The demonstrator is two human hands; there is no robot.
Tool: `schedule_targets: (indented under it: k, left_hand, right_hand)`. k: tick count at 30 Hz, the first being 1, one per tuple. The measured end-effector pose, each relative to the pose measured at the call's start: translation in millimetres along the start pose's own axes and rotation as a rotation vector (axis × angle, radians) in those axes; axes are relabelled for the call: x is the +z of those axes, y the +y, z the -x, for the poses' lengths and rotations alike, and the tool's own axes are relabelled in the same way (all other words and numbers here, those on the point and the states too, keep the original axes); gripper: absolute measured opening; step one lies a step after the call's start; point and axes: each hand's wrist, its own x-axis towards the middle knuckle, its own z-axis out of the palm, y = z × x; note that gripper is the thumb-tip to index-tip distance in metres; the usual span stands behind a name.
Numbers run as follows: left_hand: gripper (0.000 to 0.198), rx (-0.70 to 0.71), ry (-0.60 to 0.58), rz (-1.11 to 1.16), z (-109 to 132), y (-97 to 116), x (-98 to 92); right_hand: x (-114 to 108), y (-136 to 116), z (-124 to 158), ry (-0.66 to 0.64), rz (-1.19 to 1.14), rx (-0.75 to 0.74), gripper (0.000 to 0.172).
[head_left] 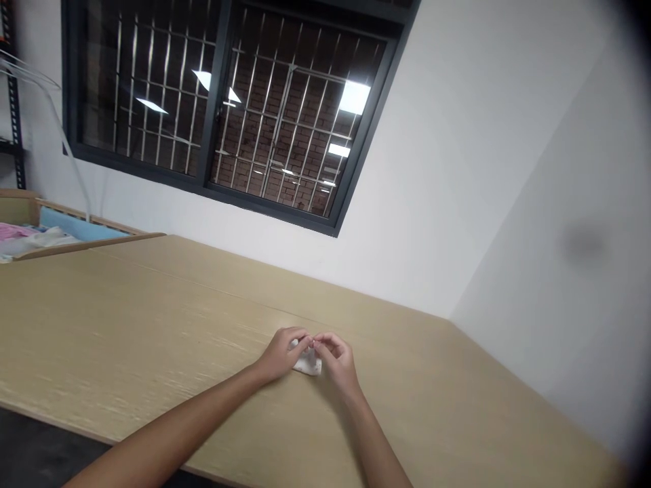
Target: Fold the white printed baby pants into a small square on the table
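Note:
A small white cloth item point(308, 367) with faint dark specks is on the wooden table, partly covered by my fingers; its exact kind is unclear. My left hand point(283, 354) is closed in a pinch on its upper part from the left. From the right, my right hand point(338, 359) pinches at the same top edge, thumb against fingertips. The two sets of fingertips nearly meet above the cloth, and whatever tiny part lies between them is hidden.
The wide wooden table point(167, 318) reaches to the white wall and the barred window point(285, 115). At the far left, a wood-edged bin point(86, 227) holds pink and white cloth. A white curved stand point(68, 146) rises behind it, near a dark shelf rack point(15, 122).

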Motion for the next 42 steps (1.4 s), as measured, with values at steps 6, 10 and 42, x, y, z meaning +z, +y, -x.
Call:
schedule_targets:
  k: [6, 10, 42]
  left_hand:
    - [0.039, 0.007, 0.002, -0.029, 0, 0, -0.5]
    - [0.040, 0.011, -0.007, -0.030, -1, 1, 0.2]
    - [0.043, 0.037, -0.123, -0.169, -1, 7, -4.9]
  right_hand:
    - [-1, 3, -1, -0.004, -0.023, 0.001, 0.038]
    - [0, 2, -1, -0.017, -0.037, 0.007, 0.039]
    - [-8, -8, 2, -0.234, -0.042, 0.084, 0.041]
